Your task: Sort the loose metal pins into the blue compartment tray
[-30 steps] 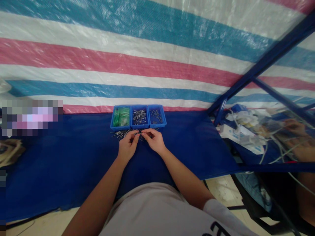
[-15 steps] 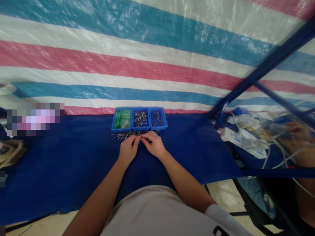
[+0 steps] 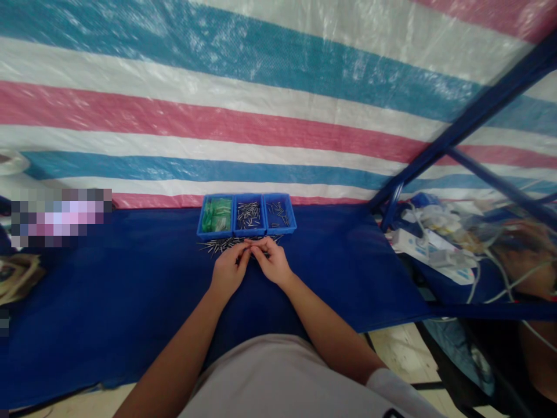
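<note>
My left hand (image 3: 229,268) and my right hand (image 3: 272,261) meet fingertip to fingertip over the table, both closed in a pinch. Whatever lies between the fingers is too small and covered to make out. Just beyond them spreads a pile of thin dark metal pins (image 3: 213,244), partly hidden by my hands. Behind the pile stand three joined blue bins. In the left bin (image 3: 215,235) are green plastic packets (image 3: 220,210). The middle bin (image 3: 249,231) holds many short metal pieces (image 3: 249,215), and the right bin (image 3: 281,230) a looser scatter of similar pieces (image 3: 278,213).
A blue cloth covers the table (image 3: 108,290). Striped sheeting (image 3: 261,128) hangs behind it. At right are a blue metal frame (image 3: 435,154), a white box (image 3: 409,241), cables, plastic bags and another person's arm (image 3: 528,264). A brown bag (image 3: 21,276) sits at left.
My fingertips have come closer together and overlap more, with the hands still over the near side of the pile. The whole view has shifted slightly; the bins stay put.
</note>
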Available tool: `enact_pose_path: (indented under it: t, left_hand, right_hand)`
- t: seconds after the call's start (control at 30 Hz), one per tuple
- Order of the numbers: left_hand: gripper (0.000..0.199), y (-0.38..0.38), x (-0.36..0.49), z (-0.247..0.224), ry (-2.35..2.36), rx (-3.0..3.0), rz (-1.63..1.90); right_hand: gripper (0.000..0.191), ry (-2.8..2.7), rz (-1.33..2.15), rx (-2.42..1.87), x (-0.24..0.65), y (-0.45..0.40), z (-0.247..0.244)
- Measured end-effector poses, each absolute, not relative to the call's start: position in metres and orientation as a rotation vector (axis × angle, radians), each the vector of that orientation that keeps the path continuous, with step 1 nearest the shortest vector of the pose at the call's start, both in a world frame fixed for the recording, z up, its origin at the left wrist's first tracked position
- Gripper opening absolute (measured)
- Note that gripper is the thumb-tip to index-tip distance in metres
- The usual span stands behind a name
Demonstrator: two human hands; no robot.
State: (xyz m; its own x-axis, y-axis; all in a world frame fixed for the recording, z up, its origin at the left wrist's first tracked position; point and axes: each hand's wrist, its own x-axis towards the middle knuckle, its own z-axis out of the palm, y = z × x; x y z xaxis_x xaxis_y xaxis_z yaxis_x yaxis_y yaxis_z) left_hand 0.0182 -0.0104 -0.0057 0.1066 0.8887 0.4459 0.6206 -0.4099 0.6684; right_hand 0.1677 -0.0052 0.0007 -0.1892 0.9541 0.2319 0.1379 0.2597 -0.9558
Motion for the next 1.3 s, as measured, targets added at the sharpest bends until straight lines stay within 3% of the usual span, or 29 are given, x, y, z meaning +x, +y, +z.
enact_pose_path:
  t: [0.23, 0.57, 0.9, 1.3]
  left_hand:
    - [0.026, -0.012, 0.016, -0.003, 1.489, 2.074, 1.180]
    - [0.028, -0.013, 0.015, -0.013, 1.423, 1.962, 1.206]
    - [0.026, -0.011, 0.015, -0.001, 1.522, 2.019, 1.181]
    - [0.023, -0.013, 0.016, -0.005, 1.470, 1.973, 1.175]
  right_hand:
    - [0.030, -1.834, 0.660, -1.088, 0.176, -0.001, 0.007]
    - [0.044, -1.915, 0.664, -1.048, 0.178, 0.002, 0.006]
    - [0.021, -1.867, 0.578, -0.998, 0.177, 0.003, 0.005]
    - [0.033, -1.925, 0.556, -1.055, 0.180, 0.004, 0.003]
